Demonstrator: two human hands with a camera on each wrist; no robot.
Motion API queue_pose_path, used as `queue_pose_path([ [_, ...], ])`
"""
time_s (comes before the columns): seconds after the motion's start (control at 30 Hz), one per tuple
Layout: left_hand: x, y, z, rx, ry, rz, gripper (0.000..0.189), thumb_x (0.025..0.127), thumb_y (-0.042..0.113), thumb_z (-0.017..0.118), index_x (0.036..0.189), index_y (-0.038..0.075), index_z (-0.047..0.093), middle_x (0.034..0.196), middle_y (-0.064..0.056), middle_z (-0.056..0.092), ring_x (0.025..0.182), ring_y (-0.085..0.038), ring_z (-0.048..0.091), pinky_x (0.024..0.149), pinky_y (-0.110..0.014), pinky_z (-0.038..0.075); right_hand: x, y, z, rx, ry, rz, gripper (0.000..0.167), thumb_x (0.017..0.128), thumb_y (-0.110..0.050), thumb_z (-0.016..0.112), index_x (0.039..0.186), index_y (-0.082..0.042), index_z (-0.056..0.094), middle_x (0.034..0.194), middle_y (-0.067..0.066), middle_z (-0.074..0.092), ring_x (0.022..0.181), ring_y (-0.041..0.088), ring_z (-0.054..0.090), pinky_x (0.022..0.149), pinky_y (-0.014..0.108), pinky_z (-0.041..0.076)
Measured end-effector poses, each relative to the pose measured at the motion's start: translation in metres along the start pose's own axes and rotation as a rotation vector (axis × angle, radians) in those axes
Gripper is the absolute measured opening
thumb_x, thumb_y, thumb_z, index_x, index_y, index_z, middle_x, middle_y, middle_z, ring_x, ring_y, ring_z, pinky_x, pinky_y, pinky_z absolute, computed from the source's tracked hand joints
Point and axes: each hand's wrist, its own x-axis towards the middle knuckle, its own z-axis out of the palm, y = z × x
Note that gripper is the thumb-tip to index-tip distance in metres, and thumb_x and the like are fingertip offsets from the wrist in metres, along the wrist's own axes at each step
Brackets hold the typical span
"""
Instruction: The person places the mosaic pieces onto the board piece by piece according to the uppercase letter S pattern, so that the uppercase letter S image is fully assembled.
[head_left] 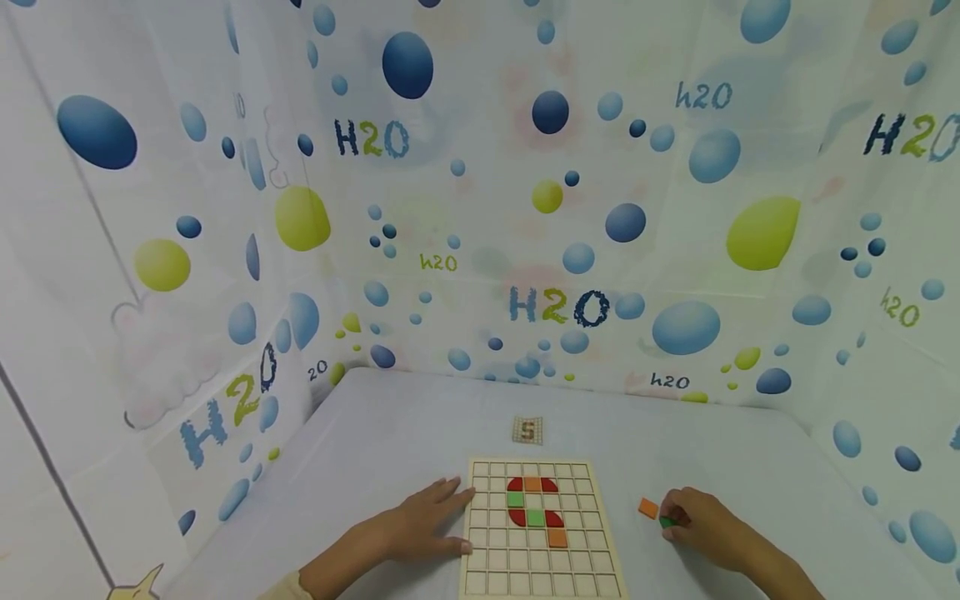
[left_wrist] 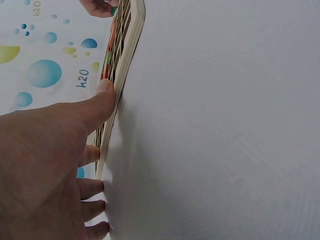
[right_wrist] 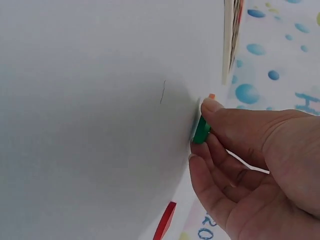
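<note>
A pale wooden grid board (head_left: 495, 539) lies on the table. In its cells, red rounded tiles (head_left: 553, 519), green tiles (head_left: 535, 518) and orange tiles (head_left: 557, 538) form a curved figure. My left hand (head_left: 427, 523) rests against the board's left edge, thumb and fingers spread; the left wrist view shows the thumb (left_wrist: 104, 92) touching the frame. To the right of the board, my right hand (head_left: 701, 521) pinches a green tile (right_wrist: 201, 131) between thumb and fingers, close to the tabletop. An orange tile (head_left: 647, 507) lies just left of that hand.
Behind the board lies a small gridded card (head_left: 528, 430) with an S- or 5-like figure. A red tile (right_wrist: 165, 221) shows beside the right hand in the right wrist view. A curtain (head_left: 480, 275) printed with bubbles encloses the white table (head_left: 405, 417).
</note>
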Motion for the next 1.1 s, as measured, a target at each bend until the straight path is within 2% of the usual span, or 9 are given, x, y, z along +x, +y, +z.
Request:
queue_pose_path([
  [0.2,0.0,0.0,0.0,0.016,-0.001,0.001,0.083,0.096,0.063,0.067,0.164,0.023,0.04,0.171,-0.016,0.033,0.158,-0.041,0.03,0.122,-0.063,0.034,0.0,-0.007,0.003,-0.014,0.0,-0.135,0.022,0.091,-0.016,0.083,0.103,-0.009,0.068,0.095,-0.004,0.064,0.085,0.004,0.056,0.076,0.025,0.056],
  [0.27,0.001,0.0,0.0,0.017,-0.004,0.001,0.083,0.096,0.063,0.067,0.164,0.023,0.04,0.171,-0.016,0.033,0.158,-0.041,0.03,0.122,-0.063,0.035,0.002,-0.012,0.006,-0.016,0.007,-0.15,0.021,0.091,-0.015,0.083,0.103,-0.009,0.067,0.095,-0.004,0.063,0.085,0.003,0.056,0.076,0.026,0.056],
  [0.37,0.001,0.0,0.0,0.016,-0.009,0.002,0.083,0.097,0.063,0.067,0.164,0.023,0.04,0.171,-0.016,0.033,0.158,-0.04,0.03,0.121,-0.063,0.035,0.004,-0.025,0.011,0.005,0.021,-0.126,0.02,0.091,-0.011,0.083,0.103,-0.007,0.067,0.096,-0.002,0.063,0.087,0.007,0.058,0.077,0.029,0.056],
  [0.57,0.002,0.001,0.0,0.021,-0.011,-0.009,0.083,0.096,0.064,0.067,0.164,0.024,0.04,0.171,-0.015,0.033,0.158,-0.04,0.03,0.122,-0.062,0.035,0.008,-0.059,0.027,0.049,0.029,-0.018,0.019,0.09,-0.007,0.083,0.103,-0.008,0.07,0.094,-0.001,0.062,0.089,0.015,0.058,0.08,0.034,0.056],
  [0.67,0.002,0.001,0.0,0.02,-0.011,-0.014,0.083,0.096,0.064,0.067,0.164,0.024,0.04,0.171,-0.015,0.033,0.159,-0.04,0.029,0.122,-0.063,0.035,0.009,-0.073,0.037,0.052,0.018,-0.017,0.019,0.089,-0.009,0.084,0.103,-0.009,0.071,0.093,-0.002,0.062,0.089,0.016,0.058,0.08,0.033,0.056],
  [0.8,0.001,0.002,0.0,0.022,-0.008,-0.01,0.083,0.096,0.064,0.067,0.164,0.024,0.04,0.171,-0.015,0.033,0.158,-0.04,0.029,0.122,-0.063,0.035,0.008,-0.084,0.049,0.065,-0.016,-0.126,0.018,0.09,-0.014,0.084,0.098,-0.013,0.067,0.091,-0.003,0.06,0.086,0.014,0.055,0.074,0.029,0.053],
  [0.93,0.0,0.002,0.0,0.023,-0.003,-0.005,0.083,0.097,0.064,0.066,0.164,0.023,0.039,0.171,-0.016,0.032,0.158,-0.041,0.029,0.122,-0.064,0.034,0.009,-0.092,0.06,0.078,-0.065,-0.265,0.019,0.092,-0.016,0.083,0.089,-0.016,0.064,0.088,-0.005,0.057,0.079,0.005,0.051,0.067,0.024,0.048],
  [1.07,0.0,0.002,0.0,0.015,-0.002,-0.008,0.084,0.096,0.063,0.067,0.164,0.023,0.039,0.171,-0.016,0.032,0.158,-0.041,0.029,0.122,-0.064,0.034,0.013,-0.098,0.071,0.092,-0.116,-0.37,0.019,0.093,-0.015,0.083,0.085,-0.015,0.066,0.086,-0.008,0.057,0.077,-0.002,0.05,0.066,0.023,0.049],
  [1.1,0.0,0.002,0.0,0.013,-0.004,-0.01,0.084,0.096,0.063,0.067,0.164,0.023,0.039,0.171,-0.016,0.032,0.158,-0.041,0.029,0.122,-0.064,0.034,0.014,-0.1,0.073,0.064,-0.124,-0.396,0.018,0.093,-0.016,0.082,0.086,-0.015,0.066,0.086,-0.01,0.057,0.077,-0.003,0.05,0.063,0.026,0.05],
])
